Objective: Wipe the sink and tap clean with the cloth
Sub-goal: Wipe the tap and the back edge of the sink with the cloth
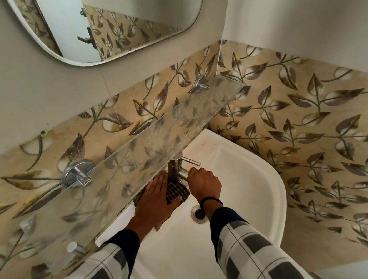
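Left hand (157, 201) lies flat on the cloth (176, 192), pressing it by the tap (175, 167) base. Right hand (204, 182) is fisted around the spout, which sticks out to the right, so the cloth sits just left of that grip.

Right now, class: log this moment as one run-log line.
stage: wiping at tap base | left hand: flat on cloth | right hand: gripping tap spout | sink: no water seen running | drain: uncovered

Cloth (174, 189) mostly under left hand (155, 201); tap (175, 167) spout inside right hand (204, 183); drain (198, 213) partly behind right wrist.
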### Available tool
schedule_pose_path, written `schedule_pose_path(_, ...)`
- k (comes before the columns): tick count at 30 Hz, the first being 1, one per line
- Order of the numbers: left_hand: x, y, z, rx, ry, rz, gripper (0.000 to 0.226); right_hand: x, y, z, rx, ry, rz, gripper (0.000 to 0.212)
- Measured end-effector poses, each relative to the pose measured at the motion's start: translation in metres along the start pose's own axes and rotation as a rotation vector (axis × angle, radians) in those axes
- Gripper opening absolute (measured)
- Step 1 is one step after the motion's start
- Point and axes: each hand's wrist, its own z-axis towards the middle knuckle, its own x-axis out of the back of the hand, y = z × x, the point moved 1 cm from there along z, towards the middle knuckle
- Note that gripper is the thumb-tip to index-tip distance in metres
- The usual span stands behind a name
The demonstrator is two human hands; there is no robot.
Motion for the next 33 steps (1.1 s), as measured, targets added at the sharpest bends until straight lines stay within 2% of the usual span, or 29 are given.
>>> schedule_pose_path(4,0.001,-0.004,-0.006,-0.016,-0.017,0.008,0.11,0.001,-0.001,0.0,0.013,0.002,-0.017,0.023)
schedule_pose_path(9,-0.006,0.005,-0.041,-0.057,0.032,0.041,0.084,0.001,-0.001,0.002,0.016,-0.006,-0.009,0.024)
schedule_pose_path(14,-0.005,-0.005,-0.039,-0.261,0.011,0.111,0.068,-0.001,0.0,0.003,0.004,-0.007,0.013,0.024)
schedule_pose_path(21,-0.002,0.007,-0.021,-0.465,-0.051,0.21,0.064,-0.004,0.001,0.001,0.018,-0.005,-0.022,0.023)
schedule_pose_path(27,-0.006,0.027,0.002,-0.441,-0.098,0.226,0.057,-0.003,0.002,0.003,-0.048,-0.02,0.089,0.028)
schedule_pose_path(33,-0.015,0.031,0.003,-0.408,-0.092,0.221,0.059,-0.002,0.004,0.003,-0.047,-0.015,0.07,0.028)
